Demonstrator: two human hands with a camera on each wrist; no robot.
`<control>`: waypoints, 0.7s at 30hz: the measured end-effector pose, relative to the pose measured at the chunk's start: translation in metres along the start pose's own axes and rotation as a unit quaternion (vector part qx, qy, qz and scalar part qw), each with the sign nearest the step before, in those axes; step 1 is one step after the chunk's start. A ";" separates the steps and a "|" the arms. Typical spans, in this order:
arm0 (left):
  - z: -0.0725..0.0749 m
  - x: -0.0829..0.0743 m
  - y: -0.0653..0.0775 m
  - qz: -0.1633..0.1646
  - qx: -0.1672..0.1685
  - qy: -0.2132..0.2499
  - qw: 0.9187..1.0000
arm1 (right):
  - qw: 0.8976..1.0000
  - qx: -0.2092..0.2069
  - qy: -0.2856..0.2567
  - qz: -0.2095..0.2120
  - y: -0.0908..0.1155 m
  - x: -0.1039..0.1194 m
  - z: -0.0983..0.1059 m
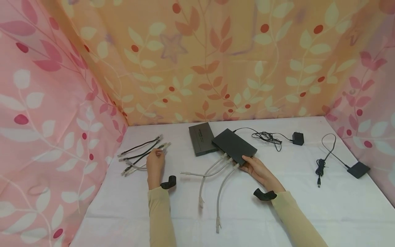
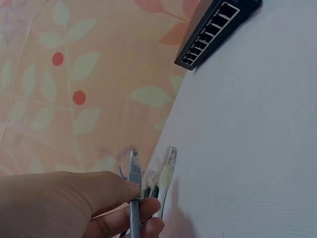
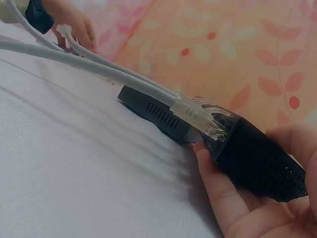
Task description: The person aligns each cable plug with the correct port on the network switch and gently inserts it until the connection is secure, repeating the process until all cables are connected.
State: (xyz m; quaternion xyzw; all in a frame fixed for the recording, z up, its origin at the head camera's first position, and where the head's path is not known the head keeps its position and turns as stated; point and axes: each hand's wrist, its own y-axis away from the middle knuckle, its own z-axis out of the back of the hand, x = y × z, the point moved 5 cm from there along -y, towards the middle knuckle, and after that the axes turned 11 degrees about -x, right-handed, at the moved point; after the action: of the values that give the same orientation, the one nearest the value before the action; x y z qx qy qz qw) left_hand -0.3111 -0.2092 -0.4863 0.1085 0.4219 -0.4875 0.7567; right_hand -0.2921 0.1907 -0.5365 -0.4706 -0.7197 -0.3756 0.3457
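Note:
My left hand (image 1: 155,166) pinches a grey network cable (image 2: 134,181) just behind its clear plug, which points up in the left wrist view. Beside it lie several other network cables (image 1: 140,152), dark and pale. With thumb above and fingers beneath, my right hand (image 1: 257,170) grips a corner of a black network switch (image 1: 236,145), tilted over the cloth. Three pale network cables (image 1: 227,180) run from the switch's front ports, their loose ends towards me. In the right wrist view, a clear plug (image 3: 195,118) sits in the port closest to my fingers.
A second dark network switch (image 1: 202,139) lies behind, overlapped by the held one. From the held switch a thin lead runs to a black power adapter (image 1: 298,138). Another power adapter (image 1: 358,169) with a bundled lead lies far right. Patterned cloth (image 1: 197,61) walls the back and sides.

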 end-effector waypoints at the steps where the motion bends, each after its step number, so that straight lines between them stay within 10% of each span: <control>1: 0.000 0.000 0.000 -0.002 0.002 0.000 1.000 | 1.000 0.000 -0.001 -0.001 0.000 0.000 0.000; 21: 0.012 -0.014 -0.002 -0.072 -0.072 -0.008 0.995 | 1.000 0.007 0.001 -0.010 0.002 0.002 -0.003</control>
State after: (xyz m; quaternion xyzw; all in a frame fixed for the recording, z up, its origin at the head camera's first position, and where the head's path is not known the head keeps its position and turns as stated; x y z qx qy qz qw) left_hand -0.3086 -0.2081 -0.4681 0.0193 0.4561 -0.5102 0.7290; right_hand -0.2906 0.1901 -0.5327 -0.4607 -0.7265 -0.3747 0.3459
